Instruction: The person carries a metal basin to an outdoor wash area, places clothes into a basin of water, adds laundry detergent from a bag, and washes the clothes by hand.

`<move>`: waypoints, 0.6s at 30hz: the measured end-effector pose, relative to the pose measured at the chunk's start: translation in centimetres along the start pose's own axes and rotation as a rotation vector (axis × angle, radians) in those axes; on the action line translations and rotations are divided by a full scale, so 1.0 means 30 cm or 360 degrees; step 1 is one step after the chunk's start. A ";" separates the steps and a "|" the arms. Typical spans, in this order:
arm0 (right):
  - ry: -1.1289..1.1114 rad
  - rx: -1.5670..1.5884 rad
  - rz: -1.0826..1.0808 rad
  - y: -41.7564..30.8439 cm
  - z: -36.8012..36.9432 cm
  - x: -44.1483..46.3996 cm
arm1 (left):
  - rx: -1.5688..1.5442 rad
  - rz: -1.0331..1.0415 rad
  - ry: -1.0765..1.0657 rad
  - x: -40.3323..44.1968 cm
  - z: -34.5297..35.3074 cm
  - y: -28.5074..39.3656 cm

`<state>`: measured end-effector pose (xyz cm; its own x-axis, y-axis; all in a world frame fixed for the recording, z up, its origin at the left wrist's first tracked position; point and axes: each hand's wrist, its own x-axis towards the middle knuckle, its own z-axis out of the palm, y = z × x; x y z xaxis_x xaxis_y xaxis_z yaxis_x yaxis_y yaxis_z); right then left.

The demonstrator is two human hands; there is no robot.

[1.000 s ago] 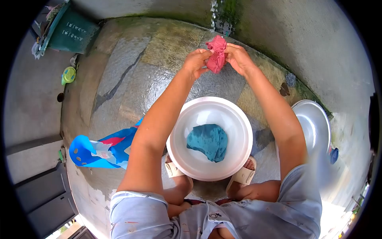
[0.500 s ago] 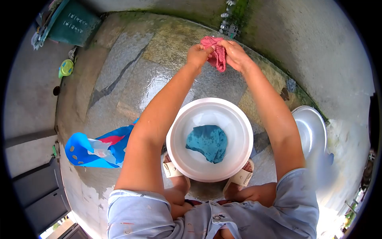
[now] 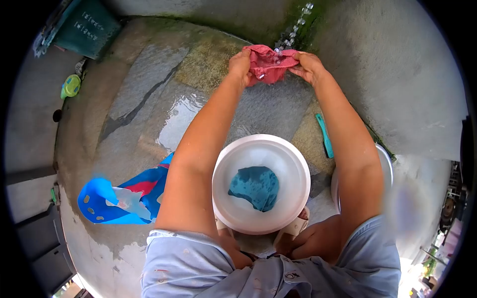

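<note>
A wet pink garment (image 3: 267,73) is stretched between my two hands beyond the tub, its upper edge pulled open. My left hand (image 3: 240,66) grips its left side, and my right hand (image 3: 309,66) pinches its right edge. A stream of water (image 3: 296,29) falls from above into the opening between them. Near my feet stands a round white tub (image 3: 218,213) with a damp teal cloth (image 3: 255,187) lying folded on its bottom.
Right of the tub are a teal-handled brush (image 3: 324,135) and a metal basin (image 3: 386,166), partly behind my arm. A blue plastic bag (image 3: 97,191) lies left on the wet stone floor (image 3: 164,89). A green bin (image 3: 87,30) stands far left; walls border the back and right.
My hands have moved apart, spreading the bunched pink garment open under the water. The brush has come into view beside my right forearm.
</note>
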<state>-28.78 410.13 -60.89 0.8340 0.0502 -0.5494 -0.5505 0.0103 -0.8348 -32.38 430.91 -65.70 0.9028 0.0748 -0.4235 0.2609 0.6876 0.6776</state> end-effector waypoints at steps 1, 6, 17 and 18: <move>0.0033 0.0076 -0.0013 0.024 0.008 0.017 | 0.0027 0.0048 0.0017 0.008 0.008 -0.012; -0.0096 0.0732 -0.0052 0.158 0.050 0.036 | 0.0129 0.0141 0.0072 0.052 -0.052 -0.063; -0.0421 0.0838 0.0061 0.271 0.071 0.051 | -0.0343 -0.0049 -0.0122 0.012 -0.171 -0.089; -0.0512 0.0846 0.0087 0.268 0.079 0.036 | -0.0367 -0.0055 -0.0178 0.006 -0.169 -0.079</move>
<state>-32.38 412.65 -68.11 0.7970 0.3623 -0.4832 -0.6039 0.4908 -0.6280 -34.58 432.96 -70.44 0.9303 -0.0231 -0.3660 0.2188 0.8358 0.5035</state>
